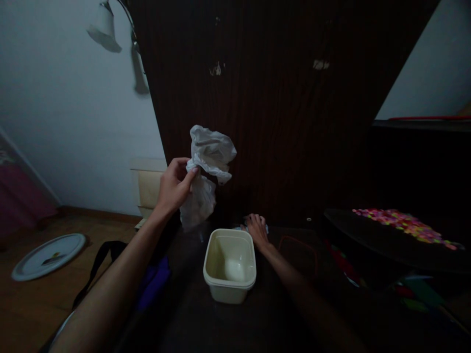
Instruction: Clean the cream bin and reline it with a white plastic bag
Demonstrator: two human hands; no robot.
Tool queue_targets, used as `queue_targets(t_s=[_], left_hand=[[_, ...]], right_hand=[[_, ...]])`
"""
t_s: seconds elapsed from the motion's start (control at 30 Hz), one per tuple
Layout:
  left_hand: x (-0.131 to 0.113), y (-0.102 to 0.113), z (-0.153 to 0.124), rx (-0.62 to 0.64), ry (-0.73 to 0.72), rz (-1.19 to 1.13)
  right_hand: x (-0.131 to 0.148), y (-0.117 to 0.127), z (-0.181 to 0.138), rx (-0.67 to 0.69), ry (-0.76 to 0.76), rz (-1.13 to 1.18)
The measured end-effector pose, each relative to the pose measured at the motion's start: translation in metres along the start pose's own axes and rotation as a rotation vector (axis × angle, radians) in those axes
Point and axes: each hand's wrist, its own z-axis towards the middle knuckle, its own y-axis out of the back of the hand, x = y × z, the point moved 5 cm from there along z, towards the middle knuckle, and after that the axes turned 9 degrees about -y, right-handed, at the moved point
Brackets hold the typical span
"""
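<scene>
My left hand (176, 184) pinches a crumpled white plastic bag (211, 152) between thumb and fingers. The bag is held up in front of the dark wooden panel, and part of it hangs below the hand. An empty cream plastic container (230, 289) with an open top stands on the dark table below. Just behind its right rear corner, my right hand (257, 229) reaches down to the tabletop with its fingers curled over something small. Dark and pale bits show at the fingertips, too dim to name.
A dark wooden panel (265, 113) rises behind the table. Purple cloth (156, 279) lies left of the container. At right, a dark surface bears a strip of colourful small pieces (405, 225). A white oval lid-like thing (49, 257) is on the floor; a lamp (105, 29) hangs upper left.
</scene>
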Motion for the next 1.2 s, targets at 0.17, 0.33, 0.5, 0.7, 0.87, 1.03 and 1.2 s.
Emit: queue_targets(t_s=[0.17, 0.33, 0.5, 0.7, 0.87, 1.03, 1.2], left_hand=[[-0.047, -0.001, 0.011, -0.03, -0.084, -0.156], [-0.083, -0.01, 0.007, 0.044, -0.129, -0.251], [-0.097, -0.025, -0.016, 0.15, -0.106, -0.269], [-0.08, -0.038, -0.045, 0.217, -0.029, -0.278], [-0.052, -0.042, -0.074, 0.274, 0.086, -0.269], [-0.033, -0.042, -0.097, 0.358, 0.149, -0.216], [-0.028, -0.043, -0.113, 0.573, 0.166, -0.149]], right_hand=[[0.001, 0.025, -0.005, -0.096, -0.002, 0.157], [0.0, 0.062, -0.001, -0.162, -0.035, 0.4], [0.006, 0.109, 0.001, -0.156, -0.018, 0.697], [0.036, 0.156, -0.033, -0.001, 0.155, 0.986], [0.059, 0.166, -0.056, 0.197, 0.274, 0.956], [0.075, 0.16, -0.065, 0.207, 0.324, 0.582], [0.075, 0.145, -0.07, 0.254, 0.337, 0.506]])
